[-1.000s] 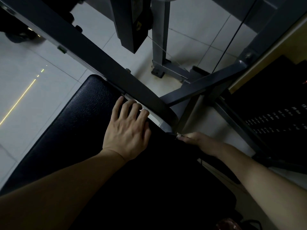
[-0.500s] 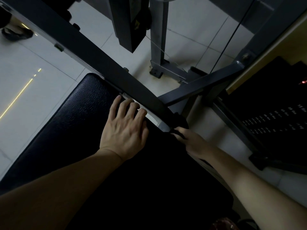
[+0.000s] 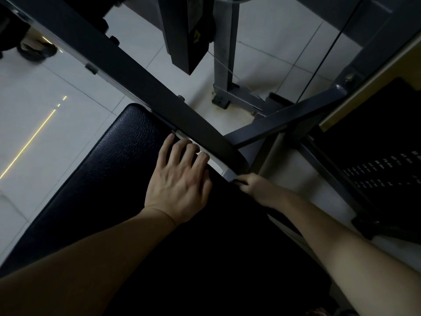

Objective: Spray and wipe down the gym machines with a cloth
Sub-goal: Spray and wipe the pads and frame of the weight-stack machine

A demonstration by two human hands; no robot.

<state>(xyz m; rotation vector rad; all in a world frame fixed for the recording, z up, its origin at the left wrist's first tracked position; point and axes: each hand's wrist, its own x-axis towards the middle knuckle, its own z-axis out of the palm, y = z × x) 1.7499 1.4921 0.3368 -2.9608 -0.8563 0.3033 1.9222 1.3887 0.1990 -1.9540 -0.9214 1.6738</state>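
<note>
A black padded seat (image 3: pixel 109 179) of the gym machine fills the lower middle. My left hand (image 3: pixel 180 183) rests flat on its far end, with the fingertips at the edge by the dark diagonal frame beam (image 3: pixel 136 71). At the pad's right edge, under the spot where the beams meet, my right hand (image 3: pixel 255 188) curls its fingers round a small dark thing that looks like a cloth (image 3: pixel 241 181). Most of the cloth is lost in shadow. No spray bottle is in sight.
A second grey beam (image 3: pixel 284 124) runs to the right. A grey upright post (image 3: pixel 224 55) and a thin cable (image 3: pixel 319 58) stand behind on white floor tiles. The weight stack (image 3: pixel 385 169) is on the right. Someone's sandalled foot (image 3: pixel 36 50) is at the top left.
My right hand has slid along the pad's right edge toward the beam junction, and its fingers have curled round the dark cloth. My left hand has stayed on the pad.
</note>
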